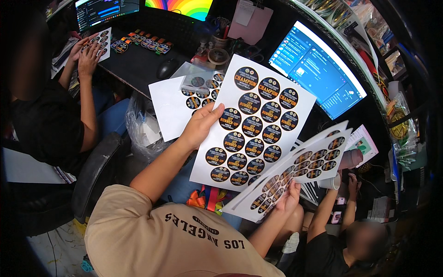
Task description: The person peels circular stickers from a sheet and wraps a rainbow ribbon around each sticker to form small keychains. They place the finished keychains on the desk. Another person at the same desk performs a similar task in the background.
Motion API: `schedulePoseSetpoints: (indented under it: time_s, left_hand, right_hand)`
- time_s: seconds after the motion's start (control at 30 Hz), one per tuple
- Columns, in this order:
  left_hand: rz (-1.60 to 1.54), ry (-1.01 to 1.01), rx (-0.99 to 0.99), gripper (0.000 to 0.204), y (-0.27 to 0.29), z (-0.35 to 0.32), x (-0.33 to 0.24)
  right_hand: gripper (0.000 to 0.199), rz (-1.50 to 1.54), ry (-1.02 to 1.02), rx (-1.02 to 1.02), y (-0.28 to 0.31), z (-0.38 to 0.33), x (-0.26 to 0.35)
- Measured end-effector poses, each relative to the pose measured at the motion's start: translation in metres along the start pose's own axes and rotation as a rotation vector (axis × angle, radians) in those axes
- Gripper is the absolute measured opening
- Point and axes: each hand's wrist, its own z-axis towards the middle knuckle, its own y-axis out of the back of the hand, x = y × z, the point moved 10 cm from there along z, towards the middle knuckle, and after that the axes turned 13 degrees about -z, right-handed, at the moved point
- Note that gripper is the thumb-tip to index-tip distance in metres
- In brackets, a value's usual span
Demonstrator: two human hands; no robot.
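My left hand [203, 123] grips the left edge of a white sheet of round printed labels [254, 124], thumb on top. The labels are black with orange and white lettering, set in rows, and the sheet is tilted up before me. Lower right, my right hand [288, 197] is closed on the near edge of several label sheets [302, 171], fanned slightly apart. Their upper left part passes close to the first sheet's lower right corner; whether they touch I cannot tell. Behind the left-hand sheet, more label sheets [196, 102] lie on the desk under a clear plastic case [199, 83].
A co-worker at the left holds another label sheet [105, 44]. Another person sits at lower right, near a white cup [331, 181]. Around the desk are a mouse [167, 68], a row of medals [143, 42], a lit monitor [318, 69] and a plastic bag [145, 124]. Colourful ribbons [205, 199] lie on my lap.
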Motion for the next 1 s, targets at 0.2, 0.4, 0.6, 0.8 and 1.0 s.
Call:
schedulePoseSetpoints:
  time_s: [0.2,0.4,0.6,0.8,1.0]
  left_hand:
    - [-0.004,0.137,0.048,0.035,0.000,0.001,0.035]
    - [0.018,0.336,0.104,0.037,0.007,-0.002,0.102]
    - [0.112,0.364,0.083,0.046,0.016,-0.007,0.123]
    - [0.044,0.393,0.010,0.049,0.019,-0.009,0.119]
    - [0.108,0.385,0.090,0.048,0.017,-0.012,0.117]
  right_hand:
    - [0.038,-0.096,0.012,-0.069,0.002,0.003,-0.003]
    - [0.042,-0.193,-0.042,-0.040,-0.010,-0.001,-0.015]
    - [0.039,-0.254,-0.074,-0.083,-0.015,-0.004,-0.028]
    - [0.041,-0.304,0.005,-0.132,-0.010,-0.002,-0.025]
    - [0.049,-0.333,0.069,-0.179,0.005,-0.003,-0.018]
